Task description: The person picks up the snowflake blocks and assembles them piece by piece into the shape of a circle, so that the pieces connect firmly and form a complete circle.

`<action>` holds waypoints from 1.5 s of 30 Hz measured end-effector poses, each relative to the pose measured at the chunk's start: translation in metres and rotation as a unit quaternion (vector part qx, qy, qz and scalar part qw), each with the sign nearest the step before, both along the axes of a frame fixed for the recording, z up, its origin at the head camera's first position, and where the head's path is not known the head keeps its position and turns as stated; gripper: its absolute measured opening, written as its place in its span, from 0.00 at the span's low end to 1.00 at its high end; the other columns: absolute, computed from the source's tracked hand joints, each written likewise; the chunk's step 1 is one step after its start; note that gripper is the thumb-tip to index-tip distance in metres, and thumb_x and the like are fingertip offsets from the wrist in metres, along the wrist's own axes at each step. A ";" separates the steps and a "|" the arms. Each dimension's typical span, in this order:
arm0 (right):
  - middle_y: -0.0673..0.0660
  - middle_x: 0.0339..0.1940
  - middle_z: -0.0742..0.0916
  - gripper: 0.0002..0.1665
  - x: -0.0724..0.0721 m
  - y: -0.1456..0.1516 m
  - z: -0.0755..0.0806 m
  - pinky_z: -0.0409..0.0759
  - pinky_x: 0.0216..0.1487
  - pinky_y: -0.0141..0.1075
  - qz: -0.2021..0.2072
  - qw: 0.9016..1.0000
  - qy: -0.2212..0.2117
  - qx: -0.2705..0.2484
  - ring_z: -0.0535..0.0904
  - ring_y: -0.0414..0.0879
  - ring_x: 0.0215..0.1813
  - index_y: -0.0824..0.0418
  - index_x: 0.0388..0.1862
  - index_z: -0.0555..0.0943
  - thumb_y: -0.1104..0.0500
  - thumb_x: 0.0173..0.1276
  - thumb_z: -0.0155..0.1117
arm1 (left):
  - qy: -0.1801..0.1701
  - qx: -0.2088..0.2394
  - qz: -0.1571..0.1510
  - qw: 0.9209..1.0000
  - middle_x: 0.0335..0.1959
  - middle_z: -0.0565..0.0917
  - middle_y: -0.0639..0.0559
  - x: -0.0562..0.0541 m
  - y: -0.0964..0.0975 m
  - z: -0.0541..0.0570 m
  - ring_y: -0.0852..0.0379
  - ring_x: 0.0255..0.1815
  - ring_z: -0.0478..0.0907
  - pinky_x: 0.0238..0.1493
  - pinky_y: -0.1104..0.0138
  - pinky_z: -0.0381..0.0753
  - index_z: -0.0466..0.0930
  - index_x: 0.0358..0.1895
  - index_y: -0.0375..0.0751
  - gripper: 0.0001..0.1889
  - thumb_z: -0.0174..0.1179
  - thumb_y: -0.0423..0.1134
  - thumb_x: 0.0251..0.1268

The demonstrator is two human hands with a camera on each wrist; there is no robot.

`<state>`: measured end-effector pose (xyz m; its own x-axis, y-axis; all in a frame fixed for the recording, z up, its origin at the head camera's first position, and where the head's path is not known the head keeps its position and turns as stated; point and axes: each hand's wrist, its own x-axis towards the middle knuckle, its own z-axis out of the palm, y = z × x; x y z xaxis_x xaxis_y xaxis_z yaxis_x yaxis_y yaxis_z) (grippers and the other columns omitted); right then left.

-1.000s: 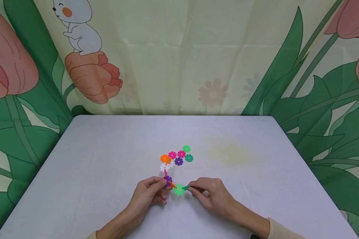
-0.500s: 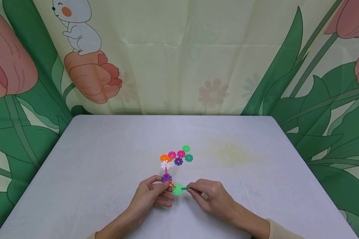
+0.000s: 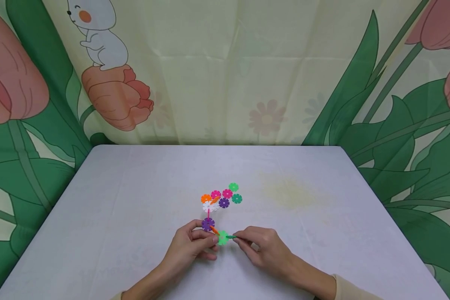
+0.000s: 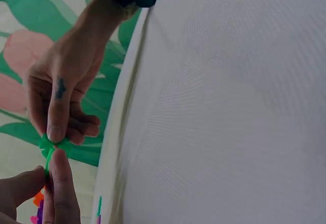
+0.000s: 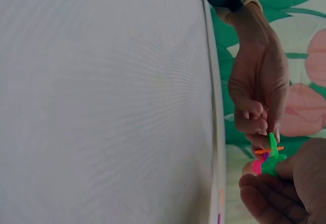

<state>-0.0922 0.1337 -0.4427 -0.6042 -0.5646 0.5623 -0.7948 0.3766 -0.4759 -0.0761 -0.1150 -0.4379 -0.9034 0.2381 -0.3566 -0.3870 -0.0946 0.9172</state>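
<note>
A chain of notched plastic snowflake discs hangs between the two hands, low in the middle of the head view. My left hand (image 3: 191,245) pinches the light green disc (image 3: 223,238) between thumb and fingers, as the left wrist view also shows. From it the chain runs through an orange disc (image 3: 214,230), a purple disc (image 3: 208,224) and a pink disc (image 3: 208,213) to a white disc (image 3: 208,206) with another orange disc (image 3: 215,200). My right hand (image 3: 264,248) pinches a dark green disc (image 5: 272,165), seen edge-on in the head view, at the light green disc's right side.
Loose discs lie on the white-covered table (image 3: 142,187) just beyond the chain: orange (image 3: 205,198), pink (image 3: 227,193), dark purple (image 3: 223,203), light green (image 3: 233,187) and teal green (image 3: 237,198). A printed tulip curtain (image 3: 225,83) stands behind the table.
My left thumb has shifted from the purple disc to the light green disc's edge. The chain's white end has swung slightly away from me. My right hand has barely moved.
</note>
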 end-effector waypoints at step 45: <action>0.50 0.34 0.94 0.18 -0.001 -0.002 -0.004 0.82 0.40 0.18 0.010 1.000 0.012 -0.007 0.86 0.31 0.33 0.59 0.47 0.91 0.72 0.58 0.80 | -0.007 -0.015 -0.007 1.000 0.40 0.94 0.45 -0.003 0.001 -0.004 0.52 0.39 0.93 0.48 0.64 0.91 0.72 0.58 0.31 0.25 0.73 0.39 0.68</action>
<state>-0.0931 0.1313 -0.4467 -0.5798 -0.5687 0.5834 -0.8128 0.3546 -0.4621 -0.0791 -0.1141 -0.4424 -0.8950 0.2392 -0.3766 -0.4011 -0.0616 0.9140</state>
